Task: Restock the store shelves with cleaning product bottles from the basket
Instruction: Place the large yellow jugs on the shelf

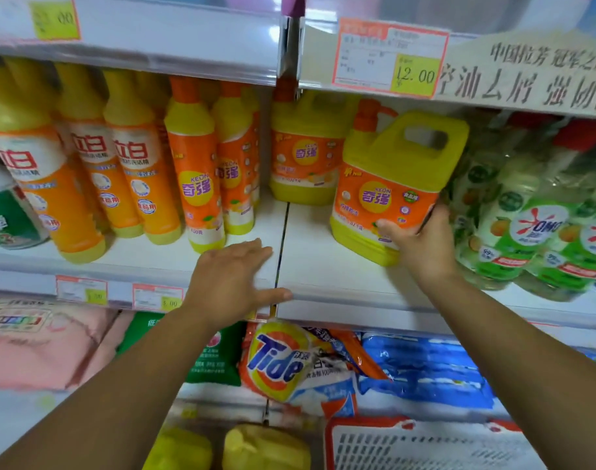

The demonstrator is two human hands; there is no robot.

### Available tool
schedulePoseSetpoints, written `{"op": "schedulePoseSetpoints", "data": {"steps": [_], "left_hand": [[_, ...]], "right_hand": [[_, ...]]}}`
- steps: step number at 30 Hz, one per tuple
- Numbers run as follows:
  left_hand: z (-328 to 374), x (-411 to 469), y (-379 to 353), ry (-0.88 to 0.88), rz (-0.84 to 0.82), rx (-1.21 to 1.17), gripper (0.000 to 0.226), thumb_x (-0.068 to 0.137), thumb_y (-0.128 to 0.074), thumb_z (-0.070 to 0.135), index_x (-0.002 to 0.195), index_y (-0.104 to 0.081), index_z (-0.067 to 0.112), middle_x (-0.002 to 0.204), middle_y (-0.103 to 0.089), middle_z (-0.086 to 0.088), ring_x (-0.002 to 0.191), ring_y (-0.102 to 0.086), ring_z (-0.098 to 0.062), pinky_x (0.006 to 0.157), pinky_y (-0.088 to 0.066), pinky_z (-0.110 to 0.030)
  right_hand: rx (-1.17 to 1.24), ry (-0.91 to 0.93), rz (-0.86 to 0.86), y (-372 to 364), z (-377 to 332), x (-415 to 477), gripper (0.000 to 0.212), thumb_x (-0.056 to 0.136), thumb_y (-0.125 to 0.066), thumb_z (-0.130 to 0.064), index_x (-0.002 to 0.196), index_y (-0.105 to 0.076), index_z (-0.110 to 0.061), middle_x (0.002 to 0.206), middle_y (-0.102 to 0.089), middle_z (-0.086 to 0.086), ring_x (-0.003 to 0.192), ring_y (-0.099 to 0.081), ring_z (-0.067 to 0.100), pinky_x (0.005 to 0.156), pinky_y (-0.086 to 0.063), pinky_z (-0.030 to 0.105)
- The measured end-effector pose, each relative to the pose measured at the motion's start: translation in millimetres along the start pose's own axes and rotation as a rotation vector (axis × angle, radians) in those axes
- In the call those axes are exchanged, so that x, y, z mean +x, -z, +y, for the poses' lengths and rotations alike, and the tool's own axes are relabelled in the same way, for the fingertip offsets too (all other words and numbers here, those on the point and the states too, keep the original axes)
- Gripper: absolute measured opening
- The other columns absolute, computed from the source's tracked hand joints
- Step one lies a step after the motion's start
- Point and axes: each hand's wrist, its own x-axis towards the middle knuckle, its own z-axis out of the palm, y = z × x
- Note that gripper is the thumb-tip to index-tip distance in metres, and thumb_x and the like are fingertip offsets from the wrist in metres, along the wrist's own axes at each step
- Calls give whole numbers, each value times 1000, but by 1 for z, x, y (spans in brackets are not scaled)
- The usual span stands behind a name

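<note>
Currently, on the white shelf (323, 273), a yellow handled jug (391, 184) sits tilted in the grip of the right hand (422, 242).

Below the jug, at the bottom edge of view, lies a red-rimmed basket (425, 446); below and left of the jug are two yellow bottles (266, 446). Just right of the jug stand green bottles (533, 232), far left of it tall orange bottles (194, 171), and behind it to the left a second jug (306, 154). The right hand is clamped on the jug's lower right corner, thumb across the label. Left of the jug, the left hand (232, 276) lies flat on the shelf, fingers straight and apart.
</note>
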Motion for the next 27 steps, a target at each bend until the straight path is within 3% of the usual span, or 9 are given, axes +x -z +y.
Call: {"op": "schedulePoseSetpoints", "data": {"steps": [6, 10, 12, 14, 17, 20, 22, 24, 27], "left_hand": [[1, 0, -1, 0, -44, 23, 124, 54, 10, 100, 147, -41, 36, 158, -32, 10, 145, -30, -9, 115, -31, -41], [2, 1, -3, 2, -33, -4, 126, 52, 12, 100, 148, -40, 36, 158, -31, 11, 145, -29, -9, 116, -29, -40], [1, 2, -5, -3, -29, -7, 126, 52, 13, 100, 148, -40, 36, 158, -31, 11, 145, -29, -9, 116, -29, -41], [0, 2, -5, 1, -12, -12, 127, 51, 14, 99, 148, -39, 37, 159, -31, 11, 146, -29, -9, 115, -29, -41], [1, 0, -6, 1, -3, 0, 123, 53, 13, 98, 148, -37, 37, 159, -28, 13, 146, -27, -8, 113, -28, -38], [0, 0, -5, -9, -15, 6, 116, 57, 3, 97, 149, -35, 37, 160, -26, 12, 147, -25, -8, 113, -27, -36], [1, 0, -4, -12, -25, -5, 110, 63, -9, 98, 151, -33, 36, 161, -23, 12, 148, -23, -8, 114, -25, -37], [1, -1, -3, -12, -30, -22, 98, 71, -23, 92, 151, -30, 37, 162, -20, 12, 148, -20, -9, 115, -22, -36], [1, 0, -4, -19, -15, -40, 92, 76, -30, 88, 152, -29, 37, 162, -20, 12, 148, -20, -10, 116, -21, -36]], "right_hand": [[-32, 27, 145, -9, 16, 28, 78, 71, -88, -20, 135, -45, -10, 133, -59, 7, 119, -58, 22, 103, -47, 39], [-61, -85, 168, -14, 13, 31, 82, 73, -86, -23, 139, -41, -7, 139, -55, 12, 125, -55, 29, 106, -44, 43], [-141, -93, 250, -16, 9, 6, 73, 76, -84, -25, 134, -46, -3, 133, -53, 17, 121, -54, 33, 101, -45, 41], [-135, 58, 317, -23, 5, -33, 56, 82, -78, -20, 128, -49, -4, 124, -49, 14, 111, -53, 26, 96, -45, 36], [-31, 86, 72, -48, 1, -53, 40, 90, -69, -16, 125, -50, -14, 114, -51, 3, 100, -55, 17, 93, -49, 35], [97, -66, -244, -80, -9, -26, 52, 87, -72, -29, 132, -46, -23, 120, -54, -4, 111, -56, 18, 97, -52, 42], [92, -61, -283, -99, -11, -3, 47, 89, -71, -21, 127, -44, -27, 105, -56, -9, 95, -59, 16, 84, -55, 23], [20, -15, -269, -116, -9, 22, 55, 92, -67, -9, 135, -37, -23, 103, -53, -13, 84, -55, 11, 60, -42, 1], [37, -19, -190, -136, -10, 56, 86, 88, -74, -16, 153, -19, -6, 146, -41, 1, 119, -41, 8, 78, -21, -12]]}}
